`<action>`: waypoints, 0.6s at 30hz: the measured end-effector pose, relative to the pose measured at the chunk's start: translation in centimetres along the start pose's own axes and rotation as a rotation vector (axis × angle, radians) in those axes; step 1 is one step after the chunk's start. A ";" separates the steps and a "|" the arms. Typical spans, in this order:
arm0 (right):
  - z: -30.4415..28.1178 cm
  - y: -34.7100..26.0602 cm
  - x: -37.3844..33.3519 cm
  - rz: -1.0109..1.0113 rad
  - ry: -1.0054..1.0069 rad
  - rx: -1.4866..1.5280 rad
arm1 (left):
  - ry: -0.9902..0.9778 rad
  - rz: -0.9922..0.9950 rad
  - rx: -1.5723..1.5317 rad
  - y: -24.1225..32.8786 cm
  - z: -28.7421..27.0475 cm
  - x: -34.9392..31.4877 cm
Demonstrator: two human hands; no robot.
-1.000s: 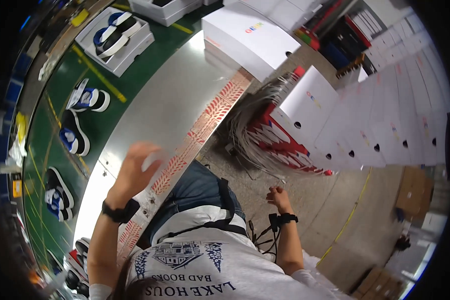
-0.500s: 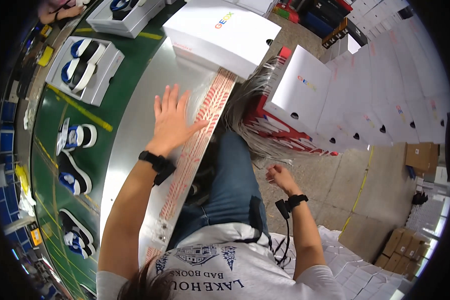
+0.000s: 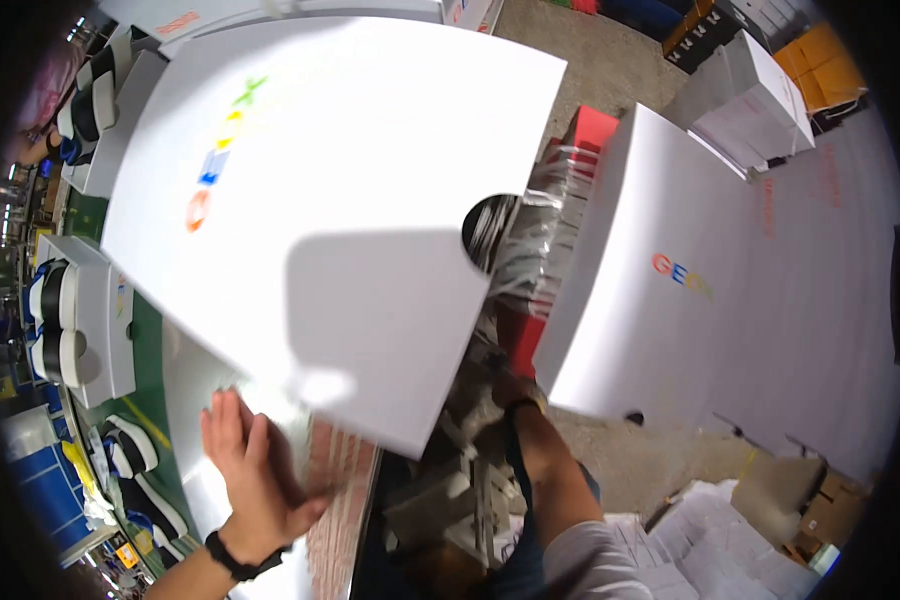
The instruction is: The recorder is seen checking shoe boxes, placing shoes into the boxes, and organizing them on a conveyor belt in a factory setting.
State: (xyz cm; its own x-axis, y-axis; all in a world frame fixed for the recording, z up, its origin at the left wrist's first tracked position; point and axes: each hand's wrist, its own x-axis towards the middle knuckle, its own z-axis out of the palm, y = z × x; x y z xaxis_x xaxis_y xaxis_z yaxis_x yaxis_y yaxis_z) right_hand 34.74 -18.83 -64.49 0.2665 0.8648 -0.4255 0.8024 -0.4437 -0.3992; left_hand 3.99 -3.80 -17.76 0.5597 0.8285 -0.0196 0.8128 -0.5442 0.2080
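Observation:
A large white shoe box (image 3: 370, 130) with coloured letters fills the upper middle. Below its lower left edge, my left hand (image 3: 245, 470) is open over the bare metal table (image 3: 195, 385), fingers stretched out and thumb apart. A strip of red-printed tape (image 3: 342, 500) runs along the table edge beside it. My right hand (image 3: 510, 390) reaches down past the table edge, next to a red box (image 3: 523, 345) with clear plastic strips (image 3: 540, 260) spilling from it. Shadow and blur hide its fingers, so what it touches is unclear.
More white shoe boxes (image 3: 610, 270) are stacked on the right. An open box with black, white and blue shoes (image 3: 55, 310) sits on the green conveyor (image 3: 148, 345), with loose shoes (image 3: 145, 495) nearer. Beneath the table edge is a metal frame (image 3: 480, 500). Another person's arm shows far left.
The view has shifted forward and closer to the white boxes. My right hand has moved forward from beside my leg to the red box. My left hand stays open over the table.

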 end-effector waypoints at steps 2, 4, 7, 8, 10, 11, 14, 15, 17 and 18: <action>-0.6 -4.1 2.0 0.267 -0.146 0.322 | -0.110 -0.120 0.088 0.6 -1.5 -1.0; -1.0 -7.1 4.2 0.381 -0.219 0.499 | -0.130 -0.142 0.086 0.5 -0.3 -3.4; 1.2 -10.1 11.6 0.237 -0.129 0.593 | -0.023 -0.005 -0.049 -0.3 1.4 -1.7; 2.2 -11.2 13.4 0.185 -0.111 0.625 | -0.028 -0.014 -0.069 -0.3 1.5 -2.2; 4.0 -14.2 16.6 0.078 -0.085 0.689 | -0.094 -0.078 -0.054 0.3 1.1 -2.5; 4.7 -15.6 17.7 0.030 -0.078 0.716 | -0.078 -0.076 -0.023 -0.5 1.5 -2.2; 7.2 -18.3 19.6 -0.089 -0.069 0.773 | -0.034 -0.074 0.052 -0.9 1.9 -1.2; 8.0 -18.9 19.9 -0.123 -0.068 0.786 | -0.023 -0.075 0.070 -1.0 2.1 -1.0; 9.4 -19.7 20.4 -0.185 -0.068 0.805 | -0.004 -0.078 0.098 -1.1 2.5 -0.7; 10.0 -20.1 20.6 -0.216 -0.068 0.813 | 0.006 -0.079 0.110 -1.1 2.7 -0.6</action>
State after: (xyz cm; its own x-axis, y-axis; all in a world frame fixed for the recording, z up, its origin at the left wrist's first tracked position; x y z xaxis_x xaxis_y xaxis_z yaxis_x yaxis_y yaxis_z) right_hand 18.79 5.57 -73.35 0.0975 0.9456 -0.3105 0.1909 -0.3239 -0.9266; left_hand 3.21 -4.03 -20.63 0.4923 0.8700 -0.0262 0.8674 -0.4879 0.0974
